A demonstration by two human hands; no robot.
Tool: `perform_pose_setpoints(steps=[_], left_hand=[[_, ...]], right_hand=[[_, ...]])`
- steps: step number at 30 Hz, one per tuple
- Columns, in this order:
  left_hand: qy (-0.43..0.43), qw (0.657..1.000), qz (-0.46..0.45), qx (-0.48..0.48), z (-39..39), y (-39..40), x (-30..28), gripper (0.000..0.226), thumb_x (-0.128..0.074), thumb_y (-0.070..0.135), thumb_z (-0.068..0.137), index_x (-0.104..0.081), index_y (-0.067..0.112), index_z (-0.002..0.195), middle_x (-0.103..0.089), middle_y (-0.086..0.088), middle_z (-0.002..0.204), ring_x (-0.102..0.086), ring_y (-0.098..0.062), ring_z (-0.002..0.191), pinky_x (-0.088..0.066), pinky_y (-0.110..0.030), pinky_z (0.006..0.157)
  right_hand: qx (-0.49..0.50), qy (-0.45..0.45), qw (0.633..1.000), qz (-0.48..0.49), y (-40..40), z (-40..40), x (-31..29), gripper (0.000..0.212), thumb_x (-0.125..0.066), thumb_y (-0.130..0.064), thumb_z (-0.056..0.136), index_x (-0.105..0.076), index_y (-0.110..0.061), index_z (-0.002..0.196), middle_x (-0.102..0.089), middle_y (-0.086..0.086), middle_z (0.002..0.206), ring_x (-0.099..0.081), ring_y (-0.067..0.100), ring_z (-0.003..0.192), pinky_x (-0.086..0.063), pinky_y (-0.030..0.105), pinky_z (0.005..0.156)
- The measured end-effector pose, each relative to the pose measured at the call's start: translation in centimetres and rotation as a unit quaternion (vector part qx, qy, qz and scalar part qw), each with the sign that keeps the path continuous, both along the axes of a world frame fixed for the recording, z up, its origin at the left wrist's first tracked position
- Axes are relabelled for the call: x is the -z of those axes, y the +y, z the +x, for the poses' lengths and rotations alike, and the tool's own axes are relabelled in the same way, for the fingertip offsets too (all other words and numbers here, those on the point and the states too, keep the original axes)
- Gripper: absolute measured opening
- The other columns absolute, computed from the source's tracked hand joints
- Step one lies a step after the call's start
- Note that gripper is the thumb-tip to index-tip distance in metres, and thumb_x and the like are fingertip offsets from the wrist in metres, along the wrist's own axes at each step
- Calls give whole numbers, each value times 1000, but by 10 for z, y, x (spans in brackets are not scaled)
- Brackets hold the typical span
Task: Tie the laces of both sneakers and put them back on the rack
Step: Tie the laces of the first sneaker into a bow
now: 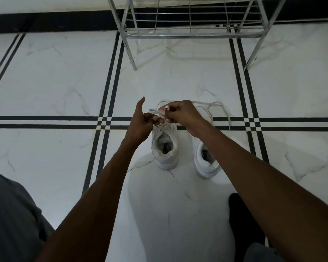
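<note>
Both hands are working above the left sneaker (165, 146), which sits on the marble floor (55, 82) well in front of the metal shoe rack (193, 35). The left hand (140, 123) is curled around a white lace (154, 111), pinching it with the index finger pointing up and away. The right hand (184, 114) is pinched on the other end, close beside the left hand, directly over the sneaker's tongue. This looks like the middle of forming the bow on the left sneaker. The right sneaker (206, 157) stands just beside it, on the side away from the left hand, and its laces (222, 110) trail loose across the floor toward the rack, so that one appears untied.

To do this step well, I'd say keep both ends taut so the base knot stays snug against the eyelets. Make the loop generous, wrap the other end around it close to the tongue, then pull both loops evenly outward. Slack now would leave a floppy bow. Exactly how the lace crosses between the fingers is hidden.
</note>
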State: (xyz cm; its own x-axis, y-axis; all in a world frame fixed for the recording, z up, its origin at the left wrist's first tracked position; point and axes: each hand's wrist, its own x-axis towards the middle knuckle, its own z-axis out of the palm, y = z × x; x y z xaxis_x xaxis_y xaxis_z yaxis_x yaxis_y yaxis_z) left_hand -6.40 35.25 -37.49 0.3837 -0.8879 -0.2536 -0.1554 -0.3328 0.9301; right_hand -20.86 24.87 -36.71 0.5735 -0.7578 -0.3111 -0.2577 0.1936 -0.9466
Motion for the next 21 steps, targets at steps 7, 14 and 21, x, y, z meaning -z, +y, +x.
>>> perform_pose_setpoints(steps=[7,14,21], left_hand=[[-1,1000,4,-15,2,-3,4,62,-66,8,97,-37,17,151,-79,-10,107,-75,-18,97,-58,-42,97],[32,999,-8,-10,-5,-1,-2,78,-66,10,98,-20,14,160,-76,-4,121,-71,-19,114,-48,-48,111],[81,997,1,5,-1,-6,-5,82,-66,5,98,-17,18,163,-71,-5,128,-69,-24,119,-52,-37,105]], right_hand=[[-121,193,934,-277,-7,1,-11,11,-84,-15,77,-83,-16,87,-73,2,74,-66,12,63,-57,26,61],[-22,218,899,-379,2,7,1,4,-80,-18,72,-76,-17,73,-74,-1,76,-69,18,72,-59,37,62],[61,98,966,-232,0,9,7,13,-84,-13,71,-72,-10,69,-76,2,73,-73,14,70,-62,37,67]])
